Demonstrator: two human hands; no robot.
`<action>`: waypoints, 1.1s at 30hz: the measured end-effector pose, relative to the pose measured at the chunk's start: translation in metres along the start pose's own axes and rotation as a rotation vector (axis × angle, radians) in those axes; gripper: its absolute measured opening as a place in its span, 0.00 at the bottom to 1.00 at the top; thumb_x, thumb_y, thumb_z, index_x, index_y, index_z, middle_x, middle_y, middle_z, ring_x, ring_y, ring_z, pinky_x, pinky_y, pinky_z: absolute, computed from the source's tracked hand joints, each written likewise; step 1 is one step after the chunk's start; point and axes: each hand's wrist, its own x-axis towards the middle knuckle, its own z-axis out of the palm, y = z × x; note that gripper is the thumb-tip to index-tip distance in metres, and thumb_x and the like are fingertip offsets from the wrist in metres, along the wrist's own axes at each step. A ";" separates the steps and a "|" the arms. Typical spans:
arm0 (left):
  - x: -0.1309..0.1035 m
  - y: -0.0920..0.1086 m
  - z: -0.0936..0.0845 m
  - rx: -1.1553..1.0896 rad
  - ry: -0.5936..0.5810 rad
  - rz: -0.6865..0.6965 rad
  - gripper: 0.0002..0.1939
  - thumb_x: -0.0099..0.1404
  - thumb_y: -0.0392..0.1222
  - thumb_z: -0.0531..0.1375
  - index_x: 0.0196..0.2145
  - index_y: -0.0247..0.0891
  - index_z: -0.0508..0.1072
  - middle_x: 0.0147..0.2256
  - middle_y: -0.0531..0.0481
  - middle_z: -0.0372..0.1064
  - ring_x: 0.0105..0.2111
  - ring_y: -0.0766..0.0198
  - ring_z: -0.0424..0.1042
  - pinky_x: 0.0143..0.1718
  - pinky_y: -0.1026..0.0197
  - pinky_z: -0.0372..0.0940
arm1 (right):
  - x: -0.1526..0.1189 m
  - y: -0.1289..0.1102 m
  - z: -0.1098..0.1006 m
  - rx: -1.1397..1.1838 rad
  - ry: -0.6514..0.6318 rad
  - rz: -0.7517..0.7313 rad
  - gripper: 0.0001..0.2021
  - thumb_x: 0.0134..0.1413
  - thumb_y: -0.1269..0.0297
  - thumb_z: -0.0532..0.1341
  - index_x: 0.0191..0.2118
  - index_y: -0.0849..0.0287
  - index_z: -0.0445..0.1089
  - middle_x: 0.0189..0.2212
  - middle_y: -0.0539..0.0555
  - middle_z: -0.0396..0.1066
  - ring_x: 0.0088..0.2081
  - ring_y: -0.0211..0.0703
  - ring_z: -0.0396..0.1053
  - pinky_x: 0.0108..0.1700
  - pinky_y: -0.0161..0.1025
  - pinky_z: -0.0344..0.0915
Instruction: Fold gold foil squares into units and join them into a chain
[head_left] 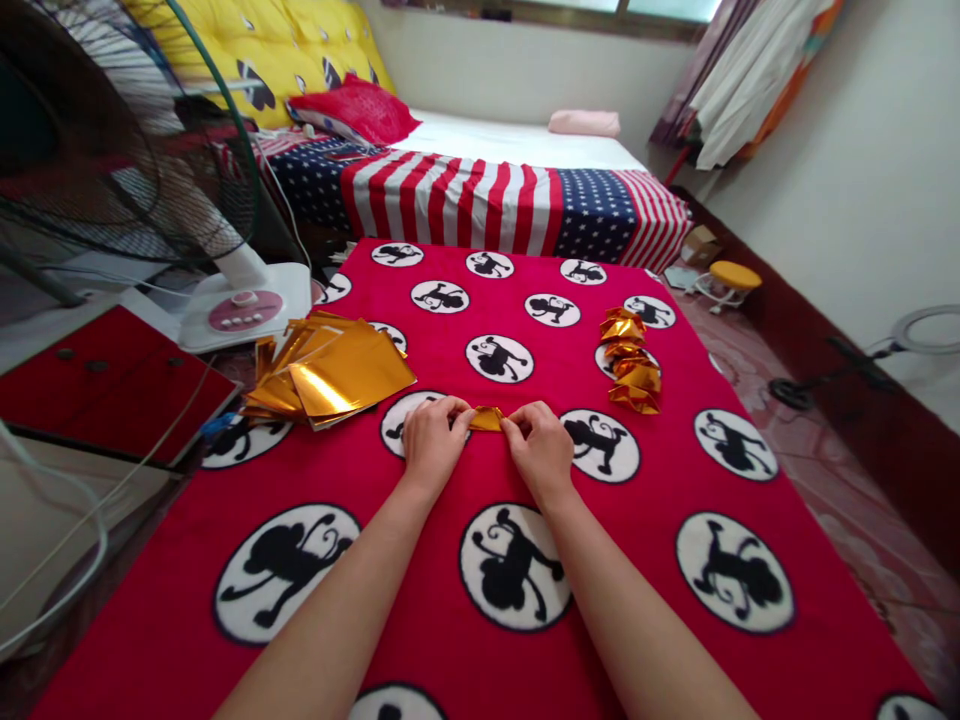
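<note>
Between my two hands is a small folded piece of gold foil paper (487, 419), just above or on the red cloth (420, 480). My left hand (437, 437) pinches its left end between thumb and fingers. At the right end, my right hand (538, 446) pinches it the same way. Left of my hands lies a fanned stack of flat gold foil sheets (349, 370). Over on the right, several folded gold foil pieces (631, 362) stand in a row, nested against one another.
A white fan (247, 300) stands beyond the sheets on the left, beside a red-topped cabinet (112, 375). A bed (480, 205) with a striped, starred cover is at the back. On the right floor are a yellow stool (735, 275) and a thin stand (832, 372).
</note>
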 end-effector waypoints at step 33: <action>-0.005 0.004 0.007 0.201 0.093 -0.030 0.09 0.63 0.47 0.61 0.28 0.42 0.73 0.33 0.47 0.75 0.38 0.52 0.70 0.40 0.52 0.57 | -0.002 0.002 0.001 -0.006 -0.005 -0.010 0.07 0.56 0.64 0.61 0.27 0.56 0.68 0.30 0.50 0.69 0.32 0.40 0.66 0.33 0.37 0.57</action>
